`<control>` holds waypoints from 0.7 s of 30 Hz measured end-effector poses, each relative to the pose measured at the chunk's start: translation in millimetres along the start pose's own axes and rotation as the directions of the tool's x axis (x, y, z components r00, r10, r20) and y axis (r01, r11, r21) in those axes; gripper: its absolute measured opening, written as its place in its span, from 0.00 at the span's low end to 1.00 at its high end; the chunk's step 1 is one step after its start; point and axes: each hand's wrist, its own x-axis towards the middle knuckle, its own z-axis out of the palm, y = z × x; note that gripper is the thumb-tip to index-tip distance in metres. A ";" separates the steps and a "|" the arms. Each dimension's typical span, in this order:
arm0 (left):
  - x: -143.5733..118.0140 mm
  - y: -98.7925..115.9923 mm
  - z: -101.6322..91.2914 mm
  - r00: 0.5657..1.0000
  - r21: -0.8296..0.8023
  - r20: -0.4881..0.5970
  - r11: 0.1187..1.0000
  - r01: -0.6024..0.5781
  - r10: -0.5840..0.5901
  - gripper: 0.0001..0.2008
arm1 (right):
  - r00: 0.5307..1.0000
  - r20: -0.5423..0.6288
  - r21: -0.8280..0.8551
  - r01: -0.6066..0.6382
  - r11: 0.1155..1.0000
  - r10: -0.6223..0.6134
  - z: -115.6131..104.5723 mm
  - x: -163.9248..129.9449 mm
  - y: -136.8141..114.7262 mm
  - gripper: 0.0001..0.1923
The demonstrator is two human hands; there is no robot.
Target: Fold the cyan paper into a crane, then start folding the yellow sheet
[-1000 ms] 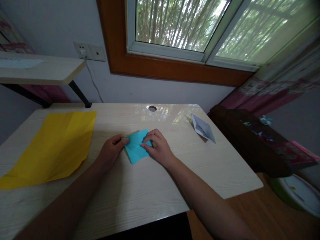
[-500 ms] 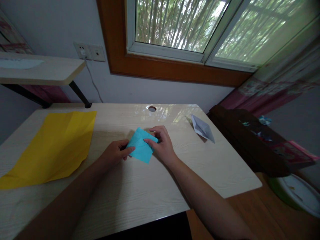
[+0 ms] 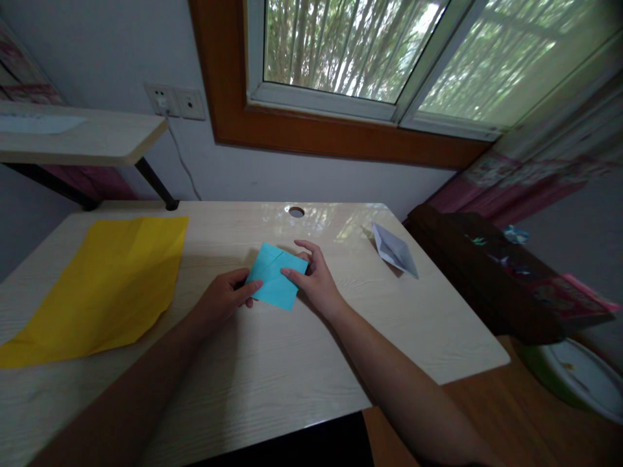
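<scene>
A folded piece of light-blue paper [image 3: 273, 288], roughly square with a crease or flap edge showing near its top, is held over the middle of the desk. My left hand [image 3: 228, 293] pinches its left corner, thumb on top and fingers underneath. On the right side, my right hand [image 3: 316, 280] grips the paper with the thumb pressed on its face; the index finger is lifted off and bent above the edge. The paper's underside and the fingers below it are hidden.
A large yellow sheet [image 3: 111, 285] lies on the left of the desk [image 3: 272, 389]. A folded white paper shape [image 3: 395, 250] rests at the right back. A raised shelf [image 3: 82, 149] stands at the left rear, and a round cable hole [image 3: 296, 212] is near the back edge.
The blue paper has turned slightly and its lower corner has moved up. My right index finger has lifted away from the paper's edge, while my left hand keeps its pinch.
</scene>
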 end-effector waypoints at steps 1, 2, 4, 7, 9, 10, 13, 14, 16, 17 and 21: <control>0.1 0.0 0.0 1.000 -0.003 0.010 1.000 -0.006 0.006 0.17 | 1.000 -0.007 0.015 -0.006 1.000 0.006 0.1 0.3 -0.4 0.34; 0.2 -0.4 0.0 1.000 -0.009 0.024 1.000 -0.012 0.012 0.16 | 1.000 -0.015 0.029 -0.014 0.999 0.015 0.3 0.6 -0.7 0.35; 0.6 -2.2 -0.1 0.997 -0.026 0.071 1.000 -0.016 0.018 0.16 | 0.999 -0.031 0.050 -0.033 0.998 0.035 0.6 1.0 -0.8 0.36; 1.2 -5.9 -0.2 0.987 -0.034 0.161 0.999 0.006 -0.001 0.16 | 0.997 -0.059 0.049 -0.043 0.998 0.046 1.3 1.7 -0.2 0.37; 1.3 -7.4 -0.2 0.979 -0.030 0.202 0.999 0.023 -0.016 0.17 | 0.996 -0.072 0.041 -0.041 0.998 0.044 2.2 2.1 -0.2 0.37; 1.2 -7.6 -0.2 0.977 -0.028 0.211 0.999 0.028 -0.021 0.17 | 0.996 -0.076 0.042 -0.042 0.998 0.045 2.8 2.3 -0.6 0.37; 0.7 -6.4 0.2 0.980 -0.032 0.197 0.999 0.025 -0.018 0.17 | 0.995 -0.076 0.077 -0.059 0.995 0.065 4.8 2.2 -3.2 0.38; 0.4 -5.7 0.5 0.983 -0.037 0.185 0.999 0.023 -0.016 0.17 | 0.995 -0.068 0.103 -0.071 0.992 0.078 5.5 2.0 -4.3 0.38; 0.1 -4.4 1.4 0.988 -0.051 0.155 0.998 0.022 -0.013 0.16 | 0.993 -0.035 0.164 -0.102 0.981 0.109 6.5 1.7 -6.0 0.39; 0.0 -3.9 1.8 0.991 -0.058 0.136 0.998 0.023 -0.015 0.16 | 0.992 -0.014 0.192 -0.118 0.974 0.123 6.8 1.6 -6.5 0.39; 0.5 -3.5 2.9 0.997 -0.067 0.076 0.997 0.028 -0.023 0.16 | 0.988 0.043 0.270 -0.157 0.950 0.151 7.0 2.1 -5.9 0.41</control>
